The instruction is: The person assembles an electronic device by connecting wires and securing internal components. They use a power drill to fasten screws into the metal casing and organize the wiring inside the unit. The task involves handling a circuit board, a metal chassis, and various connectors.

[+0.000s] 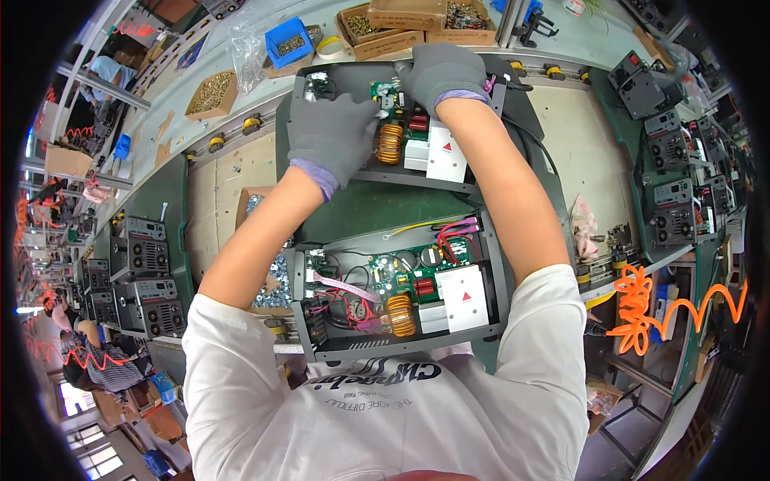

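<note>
A: Markings?
B: Shirt point(377, 425), white: bold dark lettering with smaller lines. Red triangles, two, one on each chassis's white plate: far plate point(439, 167), near plate point(463, 317). Far cartons point(390, 45): print too small to read.

A: Count of the main pieces?
B: Open dark metal chassis, two. The upper chassis point(401, 175) lies on the green board point(385, 210), beneath the hands; the lower chassis point(417, 343) lies nearer the shirt. Copper-wound coils, one in each: far coil point(391, 144), near coil point(401, 315). Blue bin point(282, 42), one, holding small fasteners. Orange coiled hose point(634, 309) at right, one.

A: Hands?
B: Two, in grey gloves with purple cuffs. Left hand point(330, 132): fingers bent, over the left part of the upper chassis, thumb side toward the circuit board point(387, 98). Right hand point(445, 72): bent down at the far wall, fingertips mostly hidden. Whether either pinches anything, cannot tell.

A: Edges and room?
B: A strip of green board shows between the chassis. The right forearm point(501, 192) crosses beside the upper chassis's right end; the lower chassis's near wall sits close to the shirt. Bare beige surface point(565, 128) extends right of the board.
</note>
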Demonstrator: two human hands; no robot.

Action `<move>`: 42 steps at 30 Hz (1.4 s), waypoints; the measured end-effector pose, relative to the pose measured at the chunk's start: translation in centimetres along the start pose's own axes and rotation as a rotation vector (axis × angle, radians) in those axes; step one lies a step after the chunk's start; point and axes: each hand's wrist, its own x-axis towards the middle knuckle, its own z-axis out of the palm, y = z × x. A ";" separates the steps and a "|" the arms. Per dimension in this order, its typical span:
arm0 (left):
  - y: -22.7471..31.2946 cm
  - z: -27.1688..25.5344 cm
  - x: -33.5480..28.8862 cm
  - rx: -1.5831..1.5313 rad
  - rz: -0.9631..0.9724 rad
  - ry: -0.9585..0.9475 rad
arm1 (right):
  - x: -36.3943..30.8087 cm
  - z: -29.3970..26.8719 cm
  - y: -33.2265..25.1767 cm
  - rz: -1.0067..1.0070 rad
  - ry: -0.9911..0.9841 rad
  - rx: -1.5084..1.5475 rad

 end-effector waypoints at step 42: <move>1.5 1.0 2.5 0.085 -0.265 -0.342 | -0.7 1.3 0.0 -0.036 0.141 -0.009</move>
